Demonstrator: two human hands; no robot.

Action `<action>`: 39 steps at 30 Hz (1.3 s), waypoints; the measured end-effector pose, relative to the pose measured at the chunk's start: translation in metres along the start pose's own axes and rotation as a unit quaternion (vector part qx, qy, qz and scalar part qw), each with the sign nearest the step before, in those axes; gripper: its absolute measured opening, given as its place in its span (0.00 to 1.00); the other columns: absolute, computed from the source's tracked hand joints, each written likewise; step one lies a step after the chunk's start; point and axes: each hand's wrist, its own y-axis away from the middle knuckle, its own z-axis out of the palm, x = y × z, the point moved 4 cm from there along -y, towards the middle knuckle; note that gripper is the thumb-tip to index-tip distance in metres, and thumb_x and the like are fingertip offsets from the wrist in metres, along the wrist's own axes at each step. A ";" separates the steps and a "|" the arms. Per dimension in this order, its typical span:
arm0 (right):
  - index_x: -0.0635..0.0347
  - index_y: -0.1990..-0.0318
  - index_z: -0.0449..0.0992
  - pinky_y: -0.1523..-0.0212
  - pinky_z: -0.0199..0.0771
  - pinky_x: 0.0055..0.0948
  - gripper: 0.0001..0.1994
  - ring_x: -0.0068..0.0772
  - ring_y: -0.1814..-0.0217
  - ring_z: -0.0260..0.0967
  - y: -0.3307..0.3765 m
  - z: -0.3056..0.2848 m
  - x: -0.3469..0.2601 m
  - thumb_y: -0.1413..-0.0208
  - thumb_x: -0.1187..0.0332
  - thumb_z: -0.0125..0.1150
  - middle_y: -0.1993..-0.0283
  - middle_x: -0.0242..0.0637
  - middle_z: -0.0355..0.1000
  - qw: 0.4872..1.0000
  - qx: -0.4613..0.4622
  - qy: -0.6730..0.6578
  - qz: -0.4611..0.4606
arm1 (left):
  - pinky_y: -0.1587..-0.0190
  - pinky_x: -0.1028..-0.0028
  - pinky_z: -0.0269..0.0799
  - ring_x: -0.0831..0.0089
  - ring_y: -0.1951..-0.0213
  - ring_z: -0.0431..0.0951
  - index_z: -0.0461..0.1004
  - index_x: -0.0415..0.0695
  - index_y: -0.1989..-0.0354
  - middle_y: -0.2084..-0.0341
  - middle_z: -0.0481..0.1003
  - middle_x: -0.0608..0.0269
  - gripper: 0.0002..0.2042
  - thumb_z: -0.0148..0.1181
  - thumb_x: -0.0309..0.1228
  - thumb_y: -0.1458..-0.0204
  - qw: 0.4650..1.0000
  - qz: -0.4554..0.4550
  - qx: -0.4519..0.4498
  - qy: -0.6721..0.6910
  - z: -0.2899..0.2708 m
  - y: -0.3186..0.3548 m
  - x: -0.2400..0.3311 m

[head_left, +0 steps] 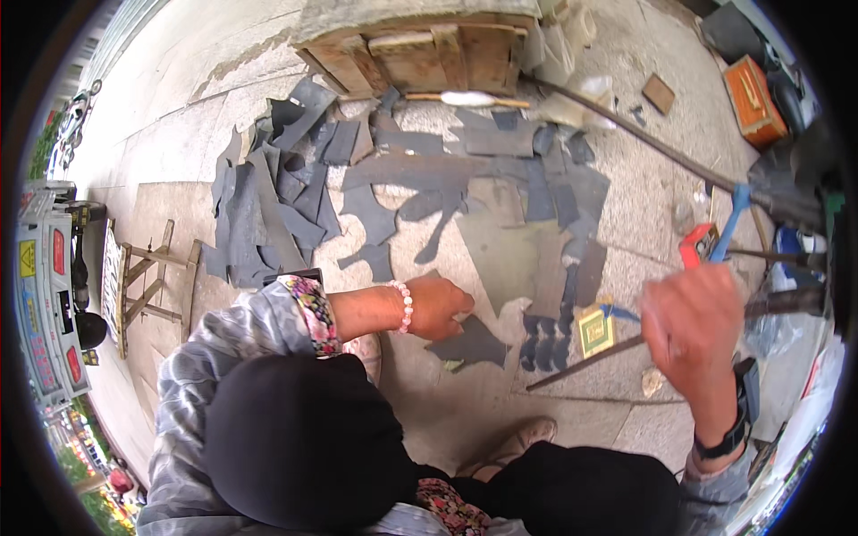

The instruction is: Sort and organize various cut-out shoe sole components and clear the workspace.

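Note:
My left hand (435, 306), a beaded bracelet at its wrist, reaches over the ground with its fingers curled together at the edge of a dark grey scrap of sheet material (471, 343). It appears to pinch that scrap; the fingertips are partly hidden. To the right, my right hand (695, 330) is raised and closed, smeared by motion. A red curved piece (693, 246) shows just beyond its knuckles; whether the hand grips it is unclear. Many dark cut scraps (259, 210) lie spread and piled beyond my left hand, some around a large olive-grey sheet (509, 255).
A wooden crate (411, 54) stands at the back. Long dark rods (626, 125) cross the right side, near an orange box (755, 103). A small green-and-yellow packet (595, 331) lies by a row of scalloped dark pieces (543, 343). A wooden stool (156, 277) is at left.

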 end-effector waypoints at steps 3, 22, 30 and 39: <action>0.60 0.70 0.75 0.74 0.62 0.33 0.11 0.38 0.76 0.65 0.008 -0.011 -0.014 0.65 0.76 0.66 0.75 0.36 0.68 0.977 -0.080 -0.180 0.078 | 0.63 0.58 0.74 0.54 0.64 0.79 0.74 0.44 0.61 0.64 0.75 0.53 0.13 0.62 0.33 0.56 0.972 -0.118 0.090 -0.181 -0.026 -0.023 -0.074; 0.61 0.31 0.46 0.54 0.72 0.30 0.55 0.32 0.53 0.70 0.067 -0.010 0.028 0.64 0.56 0.77 0.42 0.43 0.63 0.711 0.041 -0.382 0.589 | 0.56 0.63 0.68 0.61 0.53 0.71 0.64 0.49 0.41 0.60 0.69 0.59 0.39 0.70 0.33 0.68 0.955 -0.071 0.191 -0.215 -0.088 -0.001 -0.164; 0.62 0.35 0.55 0.55 0.71 0.31 0.34 0.32 0.54 0.70 0.070 0.010 0.041 0.48 0.66 0.63 0.52 0.42 0.71 0.728 0.139 -0.379 0.554 | 0.65 0.64 0.75 0.57 0.69 0.78 0.65 0.41 0.45 0.68 0.74 0.54 0.28 0.59 0.24 0.60 0.933 -0.068 0.296 -0.192 -0.051 0.031 -0.140; 0.64 0.52 0.70 0.62 0.73 0.29 0.12 0.31 0.69 0.71 0.066 0.019 0.033 0.38 0.66 0.50 0.71 0.38 0.72 0.656 0.121 -0.421 0.615 | 0.59 0.72 0.75 0.63 0.62 0.80 0.71 0.39 0.51 0.60 0.77 0.49 0.19 0.51 0.16 0.55 0.859 -0.055 0.495 0.118 -0.099 0.126 -0.148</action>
